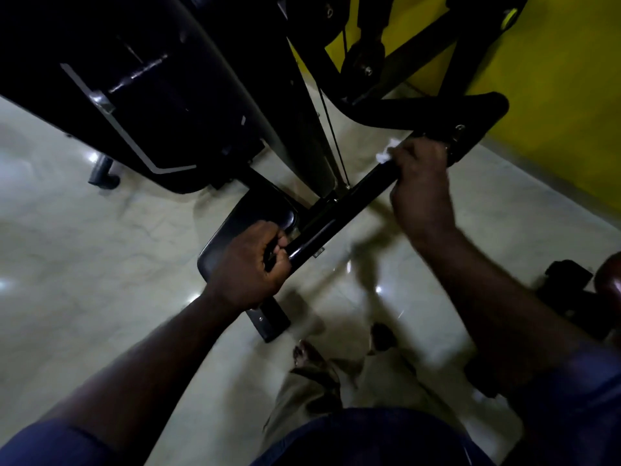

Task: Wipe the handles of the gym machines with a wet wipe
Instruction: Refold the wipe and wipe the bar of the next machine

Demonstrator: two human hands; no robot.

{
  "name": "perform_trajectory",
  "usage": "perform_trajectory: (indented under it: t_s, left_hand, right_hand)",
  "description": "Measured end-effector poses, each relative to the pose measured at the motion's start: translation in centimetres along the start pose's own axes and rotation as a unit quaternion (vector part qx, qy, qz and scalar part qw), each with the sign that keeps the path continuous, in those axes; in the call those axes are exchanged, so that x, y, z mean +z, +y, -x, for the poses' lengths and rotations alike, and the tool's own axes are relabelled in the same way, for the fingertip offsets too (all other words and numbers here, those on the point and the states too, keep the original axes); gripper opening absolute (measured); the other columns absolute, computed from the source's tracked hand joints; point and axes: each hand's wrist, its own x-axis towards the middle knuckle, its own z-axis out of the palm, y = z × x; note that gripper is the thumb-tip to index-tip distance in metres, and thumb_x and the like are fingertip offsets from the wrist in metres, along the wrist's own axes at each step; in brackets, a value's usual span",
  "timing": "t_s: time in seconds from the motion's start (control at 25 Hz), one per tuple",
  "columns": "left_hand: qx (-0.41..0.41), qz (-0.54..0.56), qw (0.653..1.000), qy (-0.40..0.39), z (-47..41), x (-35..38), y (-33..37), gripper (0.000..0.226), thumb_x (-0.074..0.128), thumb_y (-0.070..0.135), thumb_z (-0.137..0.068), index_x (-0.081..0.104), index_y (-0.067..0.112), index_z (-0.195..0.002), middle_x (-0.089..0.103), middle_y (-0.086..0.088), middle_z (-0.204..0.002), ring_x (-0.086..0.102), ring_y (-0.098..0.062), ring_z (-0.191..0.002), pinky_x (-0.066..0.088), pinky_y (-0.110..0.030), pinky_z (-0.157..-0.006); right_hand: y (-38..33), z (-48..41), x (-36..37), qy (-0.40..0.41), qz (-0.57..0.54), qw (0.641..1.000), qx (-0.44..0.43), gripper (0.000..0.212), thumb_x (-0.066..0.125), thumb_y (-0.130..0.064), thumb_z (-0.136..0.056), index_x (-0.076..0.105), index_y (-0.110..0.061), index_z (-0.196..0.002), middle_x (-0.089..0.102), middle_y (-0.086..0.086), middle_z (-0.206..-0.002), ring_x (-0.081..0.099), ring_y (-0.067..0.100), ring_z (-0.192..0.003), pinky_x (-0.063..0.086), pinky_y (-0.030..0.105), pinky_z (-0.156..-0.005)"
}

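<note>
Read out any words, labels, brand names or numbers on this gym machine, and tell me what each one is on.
No readable text in this view.
Small tag on the black bar: too small and blurred to read.
Pale sticker on the black pad: too small to read.

- The black bar [349, 203] is bare between the left hand [248, 267] and the right hand [420, 183], each gripping one end. This middle stretch is open from the near side, above the pale floor [84, 264].
- On the far side, a thin cable [333, 139] and a dark upright post [302, 122] come down to the bar's middle.
- A black pad [255, 213] sits just beside the left hand.
- A second black pad [437, 109] crowds the space beyond the right hand, with the yellow wall [554, 95] behind.
- The big machine body [151, 95] fills the upper left.
</note>
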Motion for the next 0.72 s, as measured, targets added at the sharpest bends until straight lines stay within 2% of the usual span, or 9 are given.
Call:
perform_trajectory:
  t_s: [0.16,0.24,0.32,0.4,0.44,0.48,0.56,0.64,0.72]
  left_hand:
    - [0.009,0.001,1.000,0.001,-0.2,-0.1,-0.1,0.008,0.059,0.014,-0.084,0.061,0.014,-0.091,0.057,0.003,-0.084,0.051,-0.008,-0.070,0.037,-0.017,-0.066]
    - [0.002,0.009,1.000,-0.002,-0.1,0.1,-0.1,0.008,0.059,0.015,-0.084,0.061,0.015,-0.092,0.057,0.004,-0.084,0.051,-0.007,-0.067,0.038,-0.019,-0.064]
    - [-0.004,0.011,1.000,0.001,-0.1,0.2,-0.4,0.008,0.058,0.016,-0.085,0.061,0.017,-0.092,0.057,0.004,-0.083,0.052,-0.007,-0.066,0.038,-0.020,-0.062]
    - [-0.009,0.017,1.000,0.000,-0.1,0.3,-0.6,0.008,0.056,0.020,-0.084,0.061,0.018,-0.091,0.057,0.005,-0.083,0.053,-0.008,-0.068,0.038,-0.016,-0.063]
    - [-0.005,0.016,1.000,0.000,-0.2,0.3,-0.7,0.009,0.055,0.021,-0.084,0.060,0.018,-0.090,0.057,0.005,-0.083,0.053,-0.008,-0.070,0.037,-0.013,-0.064]
    - [-0.001,0.013,1.000,0.002,-0.2,0.2,-0.6,0.009,0.054,0.022,-0.083,0.060,0.018,-0.089,0.057,0.005,-0.083,0.053,-0.008,-0.071,0.036,-0.011,-0.065]
    - [0.007,0.009,1.000,0.006,-0.3,0.1,-0.6,0.006,0.058,0.016,-0.082,0.061,0.016,-0.088,0.057,0.003,-0.081,0.051,-0.008,-0.072,0.036,-0.007,-0.063]
    - [0.009,0.005,1.000,0.012,-0.4,0.4,-1.0,0.006,0.061,0.011,-0.081,0.061,0.015,-0.085,0.058,0.001,-0.080,0.050,-0.010,-0.072,0.037,-0.005,-0.064]
    - [0.009,0.026,1.000,0.015,-0.6,0.7,-1.7,0.006,0.057,0.023,-0.079,0.060,0.019,-0.083,0.057,0.003,-0.079,0.052,-0.012,-0.069,0.037,-0.007,-0.061]
  right_hand:
    - [-2.6,7.1,1.9,-0.040,-0.088,0.992,-0.076,0.075,0.043,0.022,-0.070,0.061,-0.002,-0.139,0.057,0.015,-0.147,0.048,0.034,-0.141,0.036,0.046,-0.119]
    - [-0.5,5.3,1.5,-0.010,-0.102,0.993,-0.051,0.076,0.040,0.023,-0.071,0.057,0.002,-0.142,0.054,0.017,-0.151,0.043,0.032,-0.147,0.033,0.050,-0.122]
    - [0.9,2.5,1.4,0.062,-0.133,0.989,0.036,0.064,0.039,0.012,-0.081,0.057,0.002,-0.142,0.054,0.017,-0.151,0.043,0.028,-0.147,0.035,0.043,-0.123]
    - [-2.1,2.6,2.1,0.124,-0.219,0.951,0.179,0.057,0.045,0.012,-0.088,0.057,-0.001,-0.143,0.058,0.015,-0.147,0.051,0.007,-0.138,0.040,0.019,-0.114]
    - [-4.4,3.7,2.9,0.143,-0.298,0.904,0.270,0.056,0.050,0.014,-0.091,0.057,-0.003,-0.144,0.064,0.013,-0.140,0.057,-0.007,-0.122,0.042,0.008,-0.103]
    - [-6.9,5.0,3.7,0.146,-0.400,0.836,0.346,0.056,0.053,0.014,-0.094,0.055,-0.007,-0.146,0.072,0.006,-0.128,0.063,-0.012,-0.102,0.045,0.005,-0.092]
    - [-8.9,5.5,4.0,0.155,-0.585,0.655,0.452,0.051,0.048,0.007,-0.101,0.055,-0.014,-0.147,0.075,-0.008,-0.102,0.063,-0.002,-0.081,0.049,0.017,-0.080]
    - [-6.6,3.1,2.7,0.148,-0.648,0.546,0.509,0.033,0.042,-0.008,-0.104,0.065,-0.020,-0.125,0.072,-0.004,-0.101,0.066,0.015,-0.092,0.052,0.029,-0.085]
    - [-3.7,-0.1,2.2,0.144,-0.701,0.489,0.498,0.022,0.043,-0.021,-0.101,0.065,-0.018,-0.098,0.070,0.006,-0.126,0.064,0.031,-0.110,0.049,0.044,-0.103]
